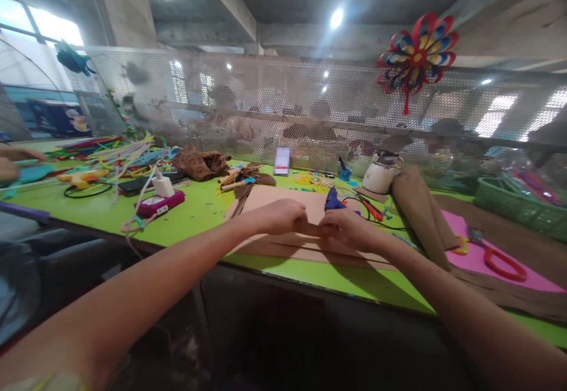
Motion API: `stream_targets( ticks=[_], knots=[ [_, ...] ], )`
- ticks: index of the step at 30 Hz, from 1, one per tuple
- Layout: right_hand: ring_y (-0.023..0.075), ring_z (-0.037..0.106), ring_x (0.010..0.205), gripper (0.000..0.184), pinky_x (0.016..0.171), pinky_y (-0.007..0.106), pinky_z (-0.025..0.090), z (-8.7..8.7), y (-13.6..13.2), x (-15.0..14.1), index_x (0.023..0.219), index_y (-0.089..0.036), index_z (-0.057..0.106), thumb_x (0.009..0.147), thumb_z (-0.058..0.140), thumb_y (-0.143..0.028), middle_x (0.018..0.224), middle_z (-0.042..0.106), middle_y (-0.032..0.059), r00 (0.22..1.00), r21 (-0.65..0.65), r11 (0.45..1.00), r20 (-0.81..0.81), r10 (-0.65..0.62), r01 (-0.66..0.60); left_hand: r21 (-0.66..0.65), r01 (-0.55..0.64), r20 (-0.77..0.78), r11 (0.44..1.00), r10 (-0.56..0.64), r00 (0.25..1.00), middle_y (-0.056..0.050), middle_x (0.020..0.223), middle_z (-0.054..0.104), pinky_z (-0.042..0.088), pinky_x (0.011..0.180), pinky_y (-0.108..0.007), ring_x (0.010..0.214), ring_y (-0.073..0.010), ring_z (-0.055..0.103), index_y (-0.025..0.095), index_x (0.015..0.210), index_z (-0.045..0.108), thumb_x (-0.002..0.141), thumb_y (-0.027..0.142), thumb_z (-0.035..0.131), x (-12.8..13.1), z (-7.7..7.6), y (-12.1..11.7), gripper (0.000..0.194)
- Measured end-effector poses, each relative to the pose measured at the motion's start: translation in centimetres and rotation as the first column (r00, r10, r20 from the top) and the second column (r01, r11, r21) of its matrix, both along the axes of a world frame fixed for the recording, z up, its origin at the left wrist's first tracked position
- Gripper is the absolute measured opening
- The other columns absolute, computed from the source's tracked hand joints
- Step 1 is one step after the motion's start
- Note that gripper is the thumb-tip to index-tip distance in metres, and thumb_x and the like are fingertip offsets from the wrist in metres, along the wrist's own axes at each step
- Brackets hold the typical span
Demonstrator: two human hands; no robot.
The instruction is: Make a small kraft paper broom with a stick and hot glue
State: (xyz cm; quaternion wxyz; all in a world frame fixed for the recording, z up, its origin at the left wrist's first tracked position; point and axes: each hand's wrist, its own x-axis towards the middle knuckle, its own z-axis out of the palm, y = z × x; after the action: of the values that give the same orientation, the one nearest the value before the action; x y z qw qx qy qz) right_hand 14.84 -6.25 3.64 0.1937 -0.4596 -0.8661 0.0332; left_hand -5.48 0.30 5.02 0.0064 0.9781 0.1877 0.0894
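Over a tan cardboard sheet [271, 199] on the green table, my left hand [286, 216] and my right hand [348, 228] face each other. A narrow rolled strip of brown paper [315, 230] spans the gap between them, its ends pinched in my curled fingers. My fingertips partly hide the strip. Just beyond my right hand lies a blue glue gun [333, 199]. Scissors with orange-red handles [374, 209] rest to its right. Several flat brown layers lie stacked under the near edge of the cardboard.
A pink power strip [160, 203] with a white plug and cable sits left. Behind are crumpled brown fabric [199, 162], a phone [282, 161] and a white kettle [380, 172]. Right are folded brown paper [419, 214], red-handled scissors [505, 263] and a green basket [522, 207]. Another person's hand [18, 157] shows far left.
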Motion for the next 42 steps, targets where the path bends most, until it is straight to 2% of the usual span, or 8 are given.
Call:
stream_targets(
  ticks=[4, 7, 12, 16, 21, 28, 33, 42],
  knots=[
    [0.0142, 0.057, 0.069, 0.021, 0.064, 0.024, 0.041, 1.4, 0.9, 1.6, 0.081, -0.015, 0.069, 0.078, 0.051, -0.024, 0.077, 0.068, 0.0037, 0.98, -0.14, 0.989, -0.198, 0.028, -0.056, -0.436, -0.01, 0.025, 0.9, 0.024, 0.999, -0.002, 0.06, 0.062, 0.037, 0.056, -0.021, 0.054, -0.0093, 0.05, 0.012, 0.074, 0.062, 0.084, 0.024, 0.041, 0.1, 2.1, 0.8, 0.026],
    [0.0142, 0.056, 0.065, 0.022, 0.062, 0.024, 0.042, 0.2, 2.1, 2.0, 0.078, -0.013, 0.069, 0.075, 0.054, -0.029, 0.072, 0.066, 0.0032, 0.969, -0.294, 0.954, -0.248, -0.014, -0.062, -0.549, -0.031, 0.002, 0.836, 0.038, 0.999, 0.0, 0.053, 0.059, 0.036, 0.054, -0.019, 0.051, -0.0092, 0.049, 0.012, 0.08, 0.063, 0.08, 0.024, 0.046, 0.6, 1.2, 1.7, 0.021],
    [0.0132, 0.054, 0.064, 0.021, 0.061, 0.023, 0.04, -3.7, 3.5, 1.5, 0.074, -0.014, 0.068, 0.077, 0.053, -0.029, 0.069, 0.065, 0.0021, 0.969, -0.284, 0.956, -0.246, 0.009, -0.081, -0.481, -0.058, 0.056, 0.875, 0.096, 0.994, -0.001, 0.064, 0.062, 0.036, 0.055, -0.019, 0.058, -0.0103, 0.05, 0.011, 0.072, 0.066, 0.071, 0.019, 0.051, 1.1, -3.2, 3.0, 0.017],
    [0.0128, 0.053, 0.063, 0.019, 0.06, 0.023, 0.039, -4.5, 3.4, 1.2, 0.074, -0.015, 0.068, 0.077, 0.054, -0.028, 0.07, 0.065, 0.0021, 0.98, -0.223, 0.974, -0.196, -0.015, -0.029, -0.48, -0.019, 0.115, 0.877, 0.084, 0.99, -0.001, 0.068, 0.062, 0.036, 0.057, -0.019, 0.061, -0.0102, 0.05, 0.011, 0.081, 0.067, 0.074, 0.023, 0.053, 1.5, -4.7, 3.1, 0.02],
    [0.0115, 0.052, 0.06, 0.021, 0.056, 0.021, 0.036, -2.9, 1.9, -0.3, 0.072, -0.015, 0.067, 0.079, 0.049, -0.022, 0.069, 0.065, 0.0025, 0.997, -0.13, 0.99, -0.028, -0.066, 0.061, -0.397, -0.002, 0.162, 0.918, 0.072, 0.984, -0.001, 0.067, 0.061, 0.036, 0.057, -0.018, 0.059, -0.0088, 0.048, 0.01, 0.081, 0.067, 0.073, 0.016, 0.055, 2.3, -4.7, 2.2, 0.016],
    [0.0133, 0.054, 0.06, 0.025, 0.054, 0.025, 0.03, -0.5, -0.9, -2.6, 0.073, -0.015, 0.066, 0.082, 0.044, -0.022, 0.073, 0.064, 0.0075, 0.908, 0.133, 0.986, 0.392, -0.147, 0.102, -0.032, 0.078, 0.141, 0.996, -0.072, 0.987, -0.005, 0.07, 0.061, 0.038, 0.062, -0.019, 0.064, -0.0113, 0.051, 0.013, 0.077, 0.068, 0.078, 0.016, 0.051, 2.0, -4.8, 1.8, 0.018],
    [0.0151, 0.057, 0.068, 0.029, 0.058, 0.024, 0.032, -1.2, -1.1, -1.8, 0.074, -0.015, 0.067, 0.084, 0.043, -0.027, 0.075, 0.064, 0.0092, 0.891, 0.154, 0.979, 0.414, -0.186, 0.133, 0.109, 0.102, 0.103, 0.989, -0.113, 0.988, -0.006, 0.07, 0.06, 0.038, 0.062, -0.021, 0.064, -0.0121, 0.052, 0.014, 0.068, 0.066, 0.079, 0.017, 0.049, 1.3, -4.5, 1.6, 0.02],
    [0.0144, 0.054, 0.069, 0.029, 0.059, 0.024, 0.032, -2.5, -0.9, -0.6, 0.073, -0.013, 0.065, 0.084, 0.043, -0.028, 0.075, 0.061, 0.0096, 0.897, 0.201, 0.971, 0.392, -0.204, 0.134, 0.148, 0.079, 0.068, 0.986, -0.09, 0.994, -0.005, 0.072, 0.057, 0.038, 0.063, -0.023, 0.065, -0.0126, 0.052, 0.014, 0.069, 0.064, 0.075, 0.014, 0.051, 0.3, -4.1, 1.0, 0.015]
  ],
)
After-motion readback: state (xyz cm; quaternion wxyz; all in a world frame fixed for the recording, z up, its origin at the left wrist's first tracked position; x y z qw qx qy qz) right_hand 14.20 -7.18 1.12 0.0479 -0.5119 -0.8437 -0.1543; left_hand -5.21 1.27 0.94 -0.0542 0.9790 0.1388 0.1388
